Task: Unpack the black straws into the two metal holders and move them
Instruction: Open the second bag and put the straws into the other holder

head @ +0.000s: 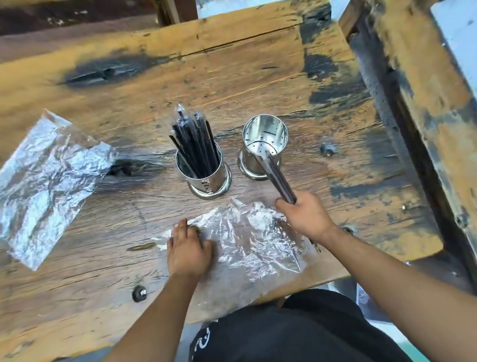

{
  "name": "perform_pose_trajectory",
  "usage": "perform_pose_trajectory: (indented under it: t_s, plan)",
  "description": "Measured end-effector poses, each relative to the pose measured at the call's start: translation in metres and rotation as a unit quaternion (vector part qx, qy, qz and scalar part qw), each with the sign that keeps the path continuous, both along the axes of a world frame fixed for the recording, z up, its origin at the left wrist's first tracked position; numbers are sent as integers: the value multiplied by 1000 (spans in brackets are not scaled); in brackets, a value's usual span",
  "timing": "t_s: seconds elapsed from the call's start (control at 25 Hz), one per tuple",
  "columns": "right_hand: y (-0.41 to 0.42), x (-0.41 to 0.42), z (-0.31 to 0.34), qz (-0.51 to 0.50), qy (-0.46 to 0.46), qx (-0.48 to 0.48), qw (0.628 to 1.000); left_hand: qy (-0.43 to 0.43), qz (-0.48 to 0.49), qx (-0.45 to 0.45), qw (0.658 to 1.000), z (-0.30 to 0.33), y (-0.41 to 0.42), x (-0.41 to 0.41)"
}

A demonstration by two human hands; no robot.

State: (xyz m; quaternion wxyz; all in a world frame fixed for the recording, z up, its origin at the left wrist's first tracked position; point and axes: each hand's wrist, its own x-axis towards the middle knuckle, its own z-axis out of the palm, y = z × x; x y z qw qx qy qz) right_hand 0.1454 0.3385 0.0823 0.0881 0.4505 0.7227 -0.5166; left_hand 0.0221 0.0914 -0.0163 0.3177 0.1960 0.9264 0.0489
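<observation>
Wooden table (94, 288): right hand (305, 217) grips seemingly wrapped straws (277, 176).

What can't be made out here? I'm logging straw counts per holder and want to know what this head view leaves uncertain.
- Left holder: its straws overlap, so no count; its floor is hidden by them.
- Bundle gripped by the right hand: motion-blurred, and its near end is hidden in the fist.
- Right holder: the bundle crosses its rim, hiding part of the inside.
- Clear wrapper: the left hand covers its left edge.
</observation>
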Motion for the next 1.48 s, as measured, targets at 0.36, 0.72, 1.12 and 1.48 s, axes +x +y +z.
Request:
perform_pose_trajectory:
  t_s: [0.36,0.72,1.12,1.48]
  plan:
    - [55,-94,55,-280,223,-138,924,-65,16,-26,997,15,9,-8]
    - [91,-143,60,-375,316,-126,862,-58,31,-5,998,5,-1,-8]
    - [77,-138,-1,-246,183,-30,951,-51,44,10,998,5,1,-8]
    - [79,-124,-15,-232,174,-33,956,-40,58,17,997,4,2,-5]
